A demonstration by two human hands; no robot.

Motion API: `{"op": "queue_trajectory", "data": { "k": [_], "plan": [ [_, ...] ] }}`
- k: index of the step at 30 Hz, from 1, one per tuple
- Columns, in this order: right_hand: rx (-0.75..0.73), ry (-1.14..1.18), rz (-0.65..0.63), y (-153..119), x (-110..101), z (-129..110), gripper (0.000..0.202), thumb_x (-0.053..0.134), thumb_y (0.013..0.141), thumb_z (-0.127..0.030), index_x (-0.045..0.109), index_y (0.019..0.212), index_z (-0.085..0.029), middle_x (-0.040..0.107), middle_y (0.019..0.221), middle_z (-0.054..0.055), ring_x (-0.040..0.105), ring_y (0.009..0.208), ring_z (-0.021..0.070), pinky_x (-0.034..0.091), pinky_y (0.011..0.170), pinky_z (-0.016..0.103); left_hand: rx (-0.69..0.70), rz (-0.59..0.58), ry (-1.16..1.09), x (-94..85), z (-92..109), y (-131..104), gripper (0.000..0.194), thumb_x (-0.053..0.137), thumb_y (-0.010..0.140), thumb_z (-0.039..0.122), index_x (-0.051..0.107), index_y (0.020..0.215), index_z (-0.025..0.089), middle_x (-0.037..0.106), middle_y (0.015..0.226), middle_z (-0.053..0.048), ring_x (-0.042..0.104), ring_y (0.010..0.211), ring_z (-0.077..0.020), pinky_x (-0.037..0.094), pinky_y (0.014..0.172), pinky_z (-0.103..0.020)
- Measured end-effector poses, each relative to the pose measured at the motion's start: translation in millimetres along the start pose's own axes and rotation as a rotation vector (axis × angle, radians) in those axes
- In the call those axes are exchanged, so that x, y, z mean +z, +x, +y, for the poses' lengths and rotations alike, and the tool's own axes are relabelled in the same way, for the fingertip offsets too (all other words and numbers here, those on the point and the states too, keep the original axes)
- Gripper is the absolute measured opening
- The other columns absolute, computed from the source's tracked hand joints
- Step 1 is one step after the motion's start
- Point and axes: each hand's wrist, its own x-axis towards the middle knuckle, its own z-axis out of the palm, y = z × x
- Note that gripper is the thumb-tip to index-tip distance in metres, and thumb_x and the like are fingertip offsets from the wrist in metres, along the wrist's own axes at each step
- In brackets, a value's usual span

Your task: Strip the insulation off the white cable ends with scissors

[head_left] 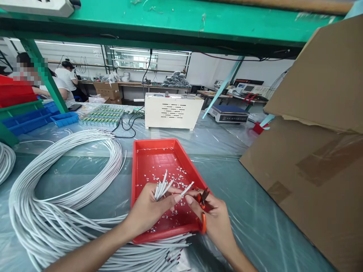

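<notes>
My left hand [154, 207] is closed around several white cables [162, 189], their ends sticking up over a red tray [181, 147]. One cable end [187, 188] is pinched between thumb and finger and points toward my right hand. My right hand [211, 211] holds a pair of orange-handled cutters [203, 197], whose dark jaws point upward, apart from the cable end. The fingers of this hand partly hide the tool. Small white scraps [177, 173] lie scattered in the tray. A big coil of white cables [31, 204] spreads at the left, with loose ends in front of the tray.
A cream metal box [172, 111] stands behind the tray, and a scale [229, 114] is at its right. Large cardboard [317, 170] borders the right side. Circuit boards [102, 115] and a blue bin [65, 119] are back left. A green shelf [170, 19] crosses overhead. Two people sit farther back.
</notes>
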Motion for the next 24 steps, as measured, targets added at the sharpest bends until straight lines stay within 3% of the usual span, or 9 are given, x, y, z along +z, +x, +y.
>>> {"op": "queue_trajectory", "data": {
  "k": [8,12,15,20,24],
  "plan": [
    [0.052,0.167,0.044,-1,0,-5,0.010,0.074,0.061,-0.021,0.067,0.068,-0.020,0.062,0.062,-0.001,0.054,0.059,0.0149,0.044,0.057,0.024,-0.023,-0.064,0.240,6.1,2,0,0.016,0.054,0.077,0.023,0.068,0.075,0.016,0.063,0.066,0.001,0.053,0.064,-0.0145,0.037,0.059,-0.022],
    [0.055,0.148,0.009,3,1,-3,0.009,0.070,0.066,-0.026,0.065,0.067,-0.018,0.060,0.061,-0.002,0.051,0.055,0.0127,0.041,0.053,0.022,-0.071,-0.141,0.161,6.9,4,5,0.016,0.056,0.076,0.027,0.067,0.080,0.016,0.065,0.073,0.000,0.055,0.072,-0.0163,0.038,0.064,-0.023],
    [0.051,0.141,0.015,4,-1,-2,0.012,0.068,0.069,-0.029,0.064,0.068,-0.018,0.058,0.061,-0.001,0.050,0.057,0.0137,0.041,0.054,0.024,-0.060,-0.195,0.035,7.6,4,11,0.023,0.055,0.079,0.033,0.066,0.073,0.014,0.063,0.070,-0.001,0.054,0.068,-0.0143,0.038,0.064,-0.022],
    [0.000,-0.014,0.054,6,-7,-5,0.012,0.064,0.074,-0.029,0.061,0.073,-0.017,0.058,0.068,0.002,0.052,0.065,0.0171,0.041,0.061,0.027,-0.050,-0.008,-0.039,7.5,4,16,0.031,0.055,0.079,0.040,0.066,0.084,0.012,0.049,0.047,0.004,0.041,0.047,-0.0092,0.031,0.052,-0.020],
    [-0.100,-0.290,0.024,8,-12,-4,0.011,0.064,0.073,-0.026,0.056,0.069,-0.019,0.053,0.066,0.000,0.049,0.063,0.0162,0.037,0.059,0.024,-0.006,0.011,-0.002,8.3,7,14,0.030,0.057,0.077,0.039,0.068,0.081,0.011,0.057,0.058,0.000,0.048,0.056,-0.0118,0.035,0.057,-0.022]
  ]
}}
